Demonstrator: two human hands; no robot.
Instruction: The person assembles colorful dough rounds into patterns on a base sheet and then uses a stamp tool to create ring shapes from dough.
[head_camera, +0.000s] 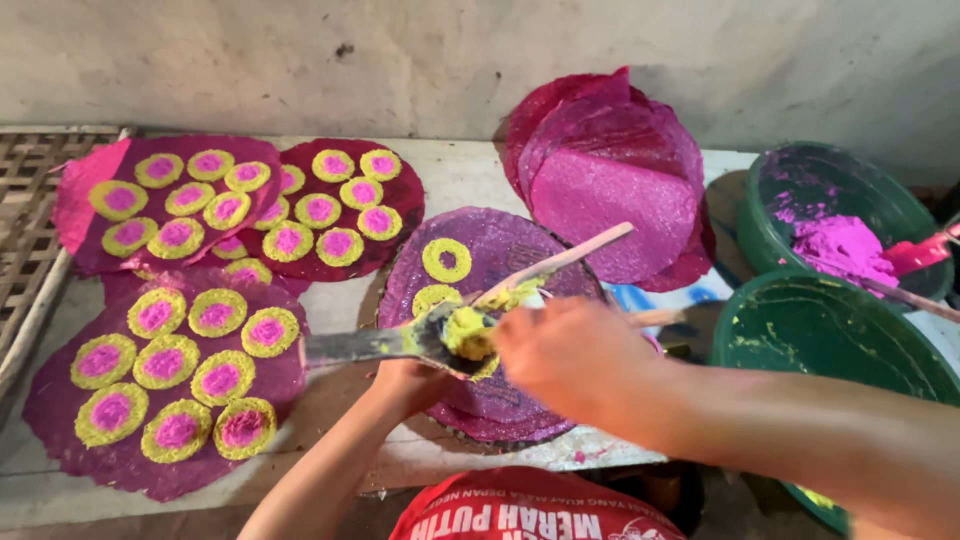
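Observation:
My left hand (408, 385) grips a flat metal spatula (360, 346) loaded with yellow paste (466, 330). My right hand (570, 360), blurred by motion, holds a thin wooden stick (570, 256) against that paste. Both hover over a round purple mat (500, 252) that carries two yellow rings (446, 260), one partly hidden by the spatula.
Three purple mats (165, 360) at left are covered with several yellow rings with pink centres. Bare magenta discs (615, 180) lean on the wall behind. At right stand a green basin (835, 335) smeared yellow and another green basin (815, 185) with pink paste (843, 248). A woven rack (30, 210) lies far left.

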